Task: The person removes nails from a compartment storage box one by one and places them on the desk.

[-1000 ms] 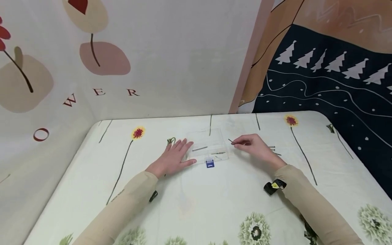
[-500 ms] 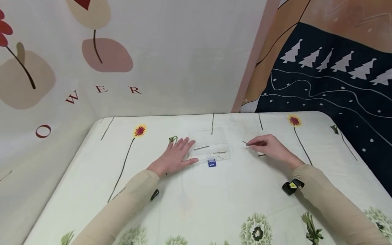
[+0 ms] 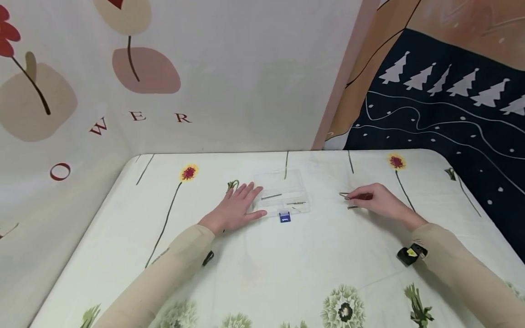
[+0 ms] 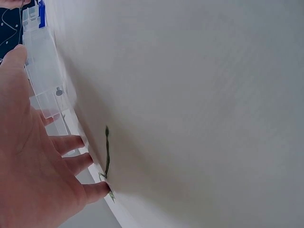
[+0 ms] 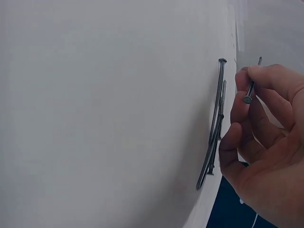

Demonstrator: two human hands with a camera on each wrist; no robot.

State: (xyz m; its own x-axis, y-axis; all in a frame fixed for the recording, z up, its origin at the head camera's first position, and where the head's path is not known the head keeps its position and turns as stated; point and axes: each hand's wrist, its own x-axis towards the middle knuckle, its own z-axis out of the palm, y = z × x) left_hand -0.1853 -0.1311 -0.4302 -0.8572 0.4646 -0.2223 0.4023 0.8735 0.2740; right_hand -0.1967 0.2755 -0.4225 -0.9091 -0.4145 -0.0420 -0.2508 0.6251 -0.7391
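Observation:
My left hand (image 3: 233, 210) lies with straight, spread fingers at the left side of a clear plastic box (image 3: 283, 182) with a blue latch (image 3: 285, 217). Inside the box are a long nail (image 3: 271, 197) and some smaller metal pieces (image 3: 296, 202). To the right of the box, my right hand (image 3: 381, 200) pinches a nail (image 5: 251, 90) between thumb and forefinger, its head toward the wrist camera. Several loose nails (image 5: 216, 123) lie on the table right beside that hand. In the left wrist view, the box's wall (image 4: 43, 61) shows beyond my thumb.
A white flower-printed cloth (image 3: 262, 273) covers the table. Behind it hangs a pale printed curtain (image 3: 246, 91), with a dark tree-patterned cloth (image 3: 434, 114) at the right. A black strap mount (image 3: 410, 253) sits on my right wrist.
My right hand has moved right, away from the box and over to the loose nails, still pinching a nail. The left hand has stayed beside the box.

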